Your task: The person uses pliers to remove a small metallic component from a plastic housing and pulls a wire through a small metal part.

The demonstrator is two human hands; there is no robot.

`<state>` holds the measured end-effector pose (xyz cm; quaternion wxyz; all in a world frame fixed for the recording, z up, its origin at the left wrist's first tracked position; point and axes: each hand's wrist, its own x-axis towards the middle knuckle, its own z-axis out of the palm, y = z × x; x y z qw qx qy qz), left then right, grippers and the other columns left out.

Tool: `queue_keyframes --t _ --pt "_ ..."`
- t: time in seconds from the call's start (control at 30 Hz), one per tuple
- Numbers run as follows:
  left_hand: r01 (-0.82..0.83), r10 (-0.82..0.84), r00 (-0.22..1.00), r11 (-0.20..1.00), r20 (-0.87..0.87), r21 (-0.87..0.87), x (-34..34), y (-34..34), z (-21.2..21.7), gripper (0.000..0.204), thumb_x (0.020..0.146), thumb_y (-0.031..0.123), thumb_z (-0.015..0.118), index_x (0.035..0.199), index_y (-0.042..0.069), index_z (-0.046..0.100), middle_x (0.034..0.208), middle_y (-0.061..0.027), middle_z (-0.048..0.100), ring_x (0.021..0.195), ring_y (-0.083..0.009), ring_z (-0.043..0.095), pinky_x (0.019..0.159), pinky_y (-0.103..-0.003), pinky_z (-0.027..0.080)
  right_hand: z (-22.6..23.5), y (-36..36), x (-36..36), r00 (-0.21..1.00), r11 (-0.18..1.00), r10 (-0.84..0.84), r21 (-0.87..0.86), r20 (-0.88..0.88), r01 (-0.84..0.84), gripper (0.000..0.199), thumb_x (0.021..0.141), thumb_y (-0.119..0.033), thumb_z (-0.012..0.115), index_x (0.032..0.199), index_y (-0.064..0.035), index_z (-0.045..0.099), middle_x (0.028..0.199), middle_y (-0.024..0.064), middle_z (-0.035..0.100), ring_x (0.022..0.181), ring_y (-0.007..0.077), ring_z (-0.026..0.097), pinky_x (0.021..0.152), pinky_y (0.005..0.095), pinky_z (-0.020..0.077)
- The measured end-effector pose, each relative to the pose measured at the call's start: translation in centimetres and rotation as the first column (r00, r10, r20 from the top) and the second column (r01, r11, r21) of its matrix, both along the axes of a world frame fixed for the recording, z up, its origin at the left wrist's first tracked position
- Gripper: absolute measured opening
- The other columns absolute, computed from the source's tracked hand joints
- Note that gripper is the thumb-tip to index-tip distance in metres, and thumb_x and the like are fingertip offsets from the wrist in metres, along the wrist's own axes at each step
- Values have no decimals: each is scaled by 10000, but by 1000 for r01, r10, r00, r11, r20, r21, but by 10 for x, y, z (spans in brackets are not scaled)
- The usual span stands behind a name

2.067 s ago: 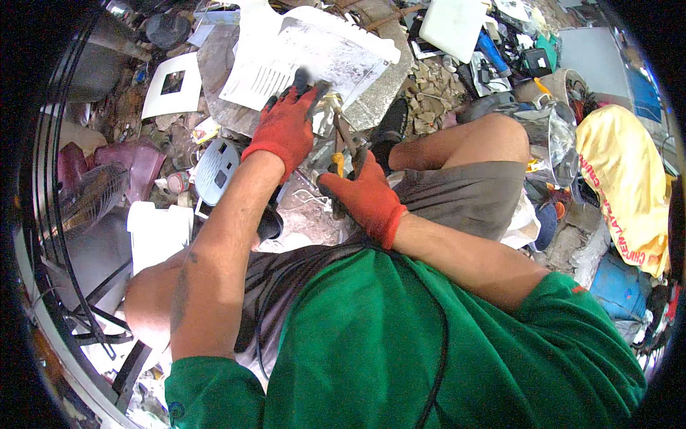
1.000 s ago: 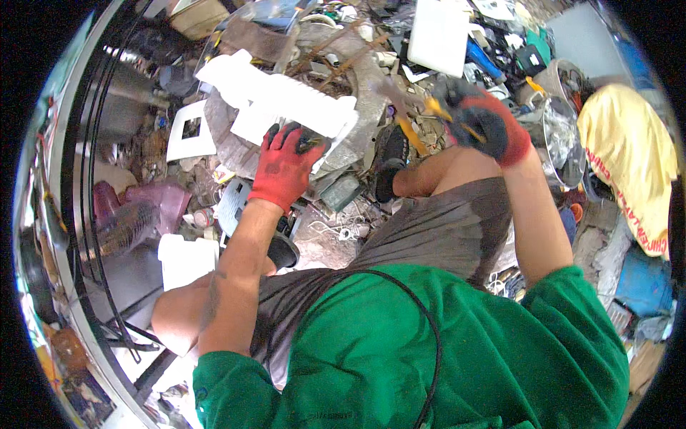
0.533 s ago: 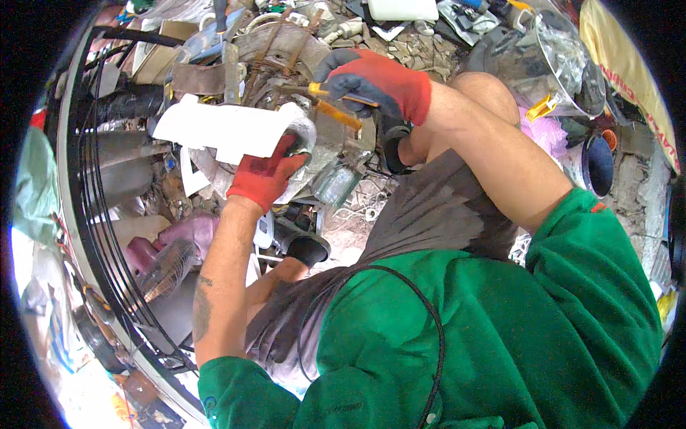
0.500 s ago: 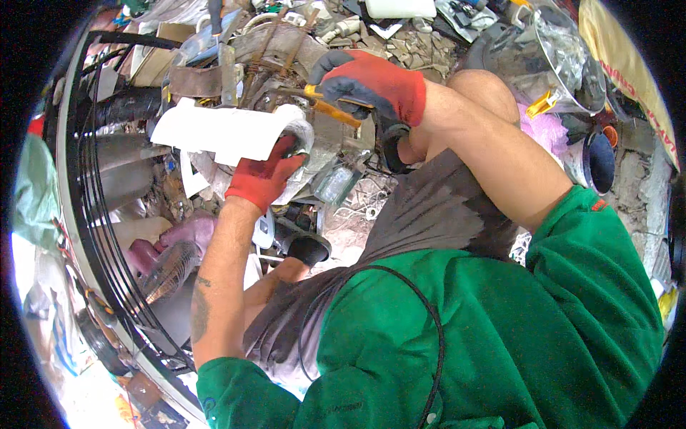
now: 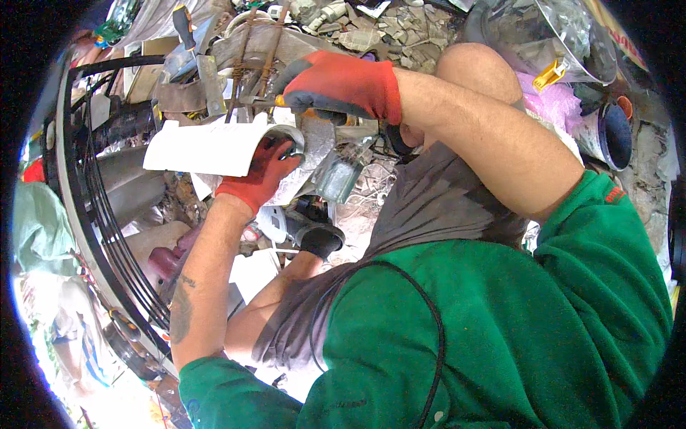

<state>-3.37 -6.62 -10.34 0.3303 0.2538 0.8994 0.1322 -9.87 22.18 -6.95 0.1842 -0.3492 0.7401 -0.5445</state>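
My left hand (image 5: 261,179), in a red glove, has its fingers curled inside the rounded end of a curved white plastic casing (image 5: 200,149). The casing lies tilted, its smooth face upward, over the scrap in front of me. Above and to the right of it, my right hand (image 5: 339,86), in a red and dark grey glove, is closed round a screwdriver-like tool (image 5: 280,101) with a yellow-orange handle. Its thin metal shaft points left, above the casing. Most of the handle is hidden in the glove. A clear plastic block (image 5: 339,179) rests just right of my left hand.
A black metal rack (image 5: 93,207) runs down the left side. Rubble (image 5: 407,32) and rusty rods (image 5: 268,50) lie at the far side. A clear bucket (image 5: 564,43) with a yellow clip (image 5: 550,74) and a dark-mouthed container (image 5: 613,136) stand to the right.
My right hand with the tool has moved left, nearer to above the casing. My left hand and the casing have shifted slightly left. The whole view has turned a little.
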Motion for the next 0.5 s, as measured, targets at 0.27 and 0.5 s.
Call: queue_keyframes --t 0.27,0.5 --pt "-863 223 428 388 876 322 -2 -9 -21 420 866 187 465 1254 241 616 1366 -71 540 1244 -290 512 1076 -396 395 -12 2 -2 937 999 50 5 -346 -52 124 775 -159 611 877 -99 648 739 60 593 683 204 583 620 348 480" --pt "-70 64 990 996 123 51 -2 24 12 393 885 208 438 1242 201 602 1337 -83 549 1243 -277 508 1074 -379 405 -3 5 5 962 996 -41 -68 272 62 151 788 -211 632 855 -76 648 675 48 582 605 159 555 573 336 468"
